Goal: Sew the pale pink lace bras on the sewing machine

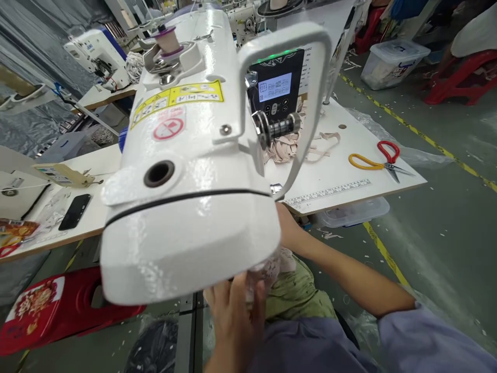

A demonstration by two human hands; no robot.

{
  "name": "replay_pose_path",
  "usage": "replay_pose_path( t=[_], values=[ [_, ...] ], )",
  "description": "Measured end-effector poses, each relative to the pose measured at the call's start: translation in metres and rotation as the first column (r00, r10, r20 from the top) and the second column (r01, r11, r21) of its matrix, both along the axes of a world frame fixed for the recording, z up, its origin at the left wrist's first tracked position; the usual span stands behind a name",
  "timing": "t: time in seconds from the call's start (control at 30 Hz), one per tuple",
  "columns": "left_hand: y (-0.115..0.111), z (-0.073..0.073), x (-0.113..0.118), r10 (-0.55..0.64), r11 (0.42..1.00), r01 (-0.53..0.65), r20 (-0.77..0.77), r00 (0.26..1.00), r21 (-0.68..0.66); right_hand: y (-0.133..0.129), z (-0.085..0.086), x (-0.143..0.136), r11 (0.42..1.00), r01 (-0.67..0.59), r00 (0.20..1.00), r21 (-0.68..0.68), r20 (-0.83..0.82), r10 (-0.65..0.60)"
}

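Note:
A white sewing machine head (190, 233) fills the middle of the view and covers the spot where its needle would be. My left hand (233, 311) is below its front edge, fingers curled on pale pink lace fabric (272, 267). Part of the lace shows between these fingers, and more of it lies over my lap. From the right, my right arm reaches in under the machine; only the wrist and back of my right hand (287, 228) show, beside the lace. Its fingers are hidden behind the machine head.
Scissors with red and yellow handles (382, 161) lie on the white table at right, near a printed ruler strip (330, 191) and a heap of pale strips (285, 147). A phone (75, 212) rests on the left table. Below it stands a red stool (73, 305).

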State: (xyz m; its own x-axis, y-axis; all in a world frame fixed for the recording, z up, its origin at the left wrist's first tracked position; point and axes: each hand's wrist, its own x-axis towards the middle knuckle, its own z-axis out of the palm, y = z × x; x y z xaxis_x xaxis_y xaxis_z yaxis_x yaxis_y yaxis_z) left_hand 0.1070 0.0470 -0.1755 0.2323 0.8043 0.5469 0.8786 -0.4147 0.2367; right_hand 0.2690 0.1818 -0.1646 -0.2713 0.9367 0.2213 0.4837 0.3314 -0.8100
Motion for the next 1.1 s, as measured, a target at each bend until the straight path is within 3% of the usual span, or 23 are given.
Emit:
replay_pose_path(
  t=[0.07,0.2,0.3,0.37,0.53,0.7,1.1],
  values=[
    [0.003,-0.010,-0.010,0.040,0.998,-0.035,0.115,0.993,-0.042,-0.002,0.003,-0.001,0.999,0.030,0.999,-0.009,0.020,-0.030],
    [0.012,-0.027,-0.023,0.142,0.952,-0.028,0.361,0.922,-0.303,-0.003,0.004,-0.002,1.000,0.027,0.999,0.002,0.026,-0.027],
    [0.019,-0.029,-0.024,0.156,0.897,0.078,0.476,0.865,-0.436,-0.002,0.002,-0.003,0.999,0.046,0.998,0.021,0.040,-0.047],
    [0.022,-0.025,-0.021,0.197,0.878,0.070,0.490,0.849,-0.474,-0.001,-0.002,-0.003,0.998,0.054,0.998,0.036,0.024,-0.055],
    [0.026,-0.012,-0.014,0.235,0.925,-0.011,0.547,0.803,-0.381,0.003,-0.010,-0.003,0.994,0.035,0.998,0.102,-0.060,-0.029],
    [0.030,-0.004,-0.013,0.210,0.941,-0.021,0.533,0.820,-0.338,0.003,-0.008,-0.002,0.987,0.045,0.993,0.155,-0.113,-0.027],
    [0.026,-0.001,-0.020,0.194,0.910,0.030,0.489,0.850,-0.414,-0.002,-0.007,0.001,0.992,0.048,0.979,0.113,-0.203,-0.025]
  ],
)
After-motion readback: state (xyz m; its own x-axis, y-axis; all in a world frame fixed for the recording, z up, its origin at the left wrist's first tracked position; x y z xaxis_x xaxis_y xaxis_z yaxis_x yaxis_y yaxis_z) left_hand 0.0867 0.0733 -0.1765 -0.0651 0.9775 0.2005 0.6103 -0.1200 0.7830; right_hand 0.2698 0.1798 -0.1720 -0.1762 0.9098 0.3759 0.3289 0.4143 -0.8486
